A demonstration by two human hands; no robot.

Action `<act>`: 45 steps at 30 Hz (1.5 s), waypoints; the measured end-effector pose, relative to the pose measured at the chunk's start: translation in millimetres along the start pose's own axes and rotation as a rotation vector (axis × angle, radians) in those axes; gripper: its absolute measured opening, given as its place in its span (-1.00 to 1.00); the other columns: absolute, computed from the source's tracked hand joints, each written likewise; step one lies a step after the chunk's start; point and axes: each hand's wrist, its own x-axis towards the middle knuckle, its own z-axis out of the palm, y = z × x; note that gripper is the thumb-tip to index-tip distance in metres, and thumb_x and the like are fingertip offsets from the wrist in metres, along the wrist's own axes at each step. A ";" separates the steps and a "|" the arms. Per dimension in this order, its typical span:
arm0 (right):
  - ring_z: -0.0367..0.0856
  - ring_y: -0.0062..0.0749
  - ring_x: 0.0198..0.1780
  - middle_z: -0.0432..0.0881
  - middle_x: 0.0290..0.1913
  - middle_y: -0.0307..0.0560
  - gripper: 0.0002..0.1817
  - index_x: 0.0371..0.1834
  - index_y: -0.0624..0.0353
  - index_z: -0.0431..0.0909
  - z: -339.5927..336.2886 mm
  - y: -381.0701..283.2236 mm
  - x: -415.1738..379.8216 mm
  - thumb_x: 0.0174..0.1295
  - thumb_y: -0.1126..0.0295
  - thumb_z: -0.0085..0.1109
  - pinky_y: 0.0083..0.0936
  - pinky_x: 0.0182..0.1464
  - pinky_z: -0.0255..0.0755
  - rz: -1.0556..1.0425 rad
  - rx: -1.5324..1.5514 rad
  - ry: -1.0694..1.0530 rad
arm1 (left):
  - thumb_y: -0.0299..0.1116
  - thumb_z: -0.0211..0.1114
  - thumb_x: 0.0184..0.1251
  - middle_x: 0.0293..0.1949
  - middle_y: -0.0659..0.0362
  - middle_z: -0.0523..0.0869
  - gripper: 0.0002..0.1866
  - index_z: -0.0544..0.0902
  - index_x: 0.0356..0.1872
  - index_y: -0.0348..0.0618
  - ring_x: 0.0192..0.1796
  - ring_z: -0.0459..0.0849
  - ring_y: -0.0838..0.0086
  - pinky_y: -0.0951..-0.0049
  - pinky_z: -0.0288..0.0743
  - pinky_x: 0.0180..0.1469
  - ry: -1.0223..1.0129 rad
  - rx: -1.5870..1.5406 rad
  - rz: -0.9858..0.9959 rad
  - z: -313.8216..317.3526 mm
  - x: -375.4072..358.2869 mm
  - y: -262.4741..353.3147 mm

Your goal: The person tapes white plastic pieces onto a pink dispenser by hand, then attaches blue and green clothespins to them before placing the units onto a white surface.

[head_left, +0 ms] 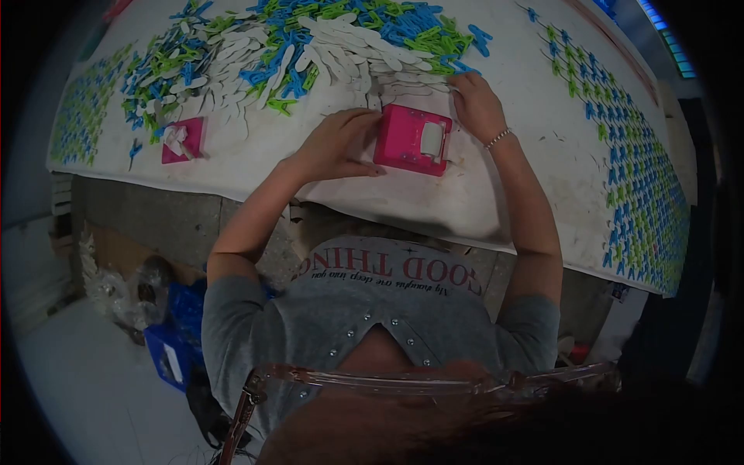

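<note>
On the white-covered table, a bright pink block point(394, 141) holds a white piece point(432, 140) in its right part. My left hand point(339, 149) is at the block's left side, thumb and fingers spread apart, with nothing seen between them. Beyond the block's right corner, my right hand point(476, 102) has its fingers bent and close together at the edge of the white flat pieces point(411, 80). Whatever its fingertips hold is too small to make out. Blue and green clips point(434, 37) lie heaped just behind.
A second pink block point(183, 141) with a crumpled white thing on it stands at the left. Rows of blue and green clips point(635, 182) cover the right side, more point(85, 112) the far left. The table's front edge point(256, 186) runs close below my forearms.
</note>
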 end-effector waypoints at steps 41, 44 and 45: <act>0.61 -0.46 -0.30 0.61 -0.23 -0.10 -0.79 -0.17 0.22 0.57 -0.9 -86.8 -43.9 0.11 0.57 0.29 -0.58 -0.20 0.51 -0.067 0.611 0.139 | -0.47 0.26 0.32 -0.27 0.29 0.65 -0.90 0.63 -0.18 -0.19 -0.18 0.62 0.68 0.60 0.53 -0.08 0.331 -0.675 -0.170 -4.0 59.6 16.8; 0.61 -0.45 -0.30 0.60 -0.25 -0.10 -0.80 -0.18 0.22 0.57 0.4 -83.8 -44.0 0.11 0.57 0.28 -0.58 -0.21 0.50 -0.101 0.550 0.154 | -0.47 0.26 0.31 -0.27 0.28 0.65 -0.90 0.63 -0.19 -0.20 -0.20 0.62 0.67 0.60 0.53 -0.09 0.332 -0.656 -0.154 -0.3 58.4 14.0; 0.61 -0.45 -0.31 0.60 -0.25 -0.11 -0.80 -0.18 0.22 0.57 -0.4 -80.6 -45.0 0.11 0.56 0.28 -0.59 -0.21 0.50 -0.116 0.523 0.160 | -0.47 0.26 0.31 -0.27 0.27 0.65 -0.89 0.62 -0.18 -0.20 -0.20 0.62 0.66 0.59 0.53 -0.09 0.332 -0.659 -0.140 1.7 58.8 13.7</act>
